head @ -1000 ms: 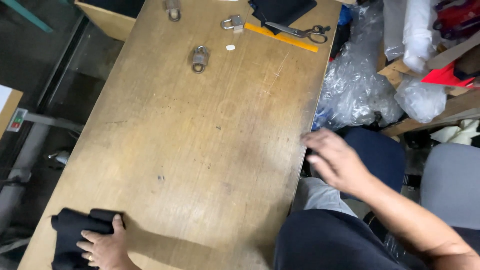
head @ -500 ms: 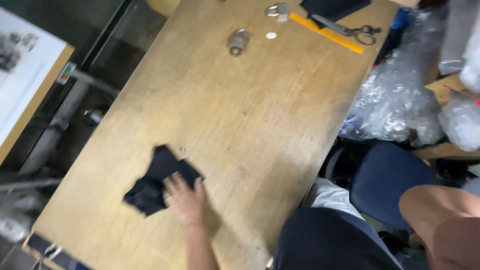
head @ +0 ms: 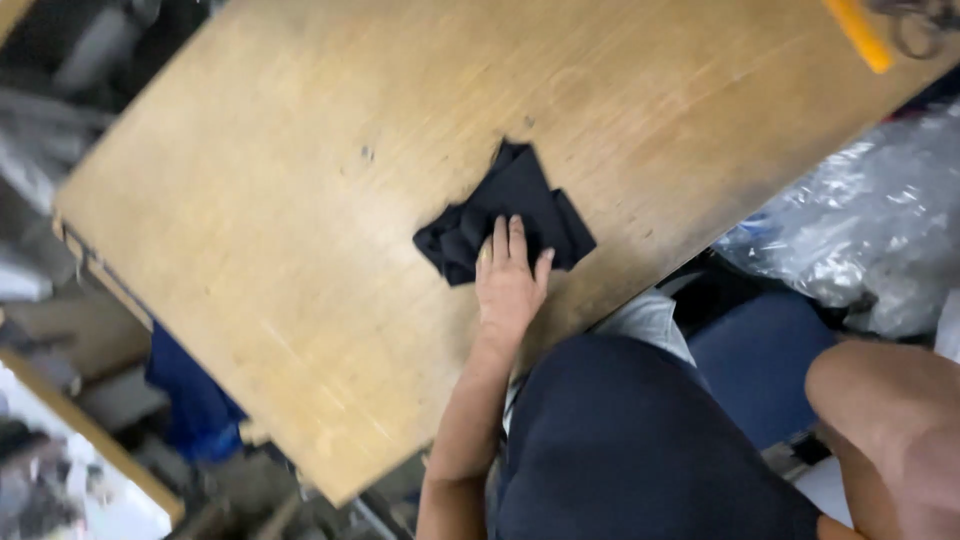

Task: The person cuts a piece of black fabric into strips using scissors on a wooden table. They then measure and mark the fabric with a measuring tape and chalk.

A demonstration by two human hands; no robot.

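Right arm fills the near right corner, blurred, close to the lens; the hand itself is out of frame, so its grip cannot be told. Left hand reaches forward from the near edge, palm down, fingers straight and together, lying flat on the near part of a black cloth. Grip is open: nothing pinched or enclosed, the cloth only pressed against the tabletop, a posture suited to pinning or sliding soft fabric rather than lifting it. Cloth sits crumpled, bunched at its left side, flatter toward the far right corner, near the tabletop's right edge and within easy reach of the seated person. Right of the tabletop, clear plastic wrap lies heaped beside a blue chair seat. Far right corner: yellow ruler on the tabletop, with scissors just beside it, both well apart from the cloth.
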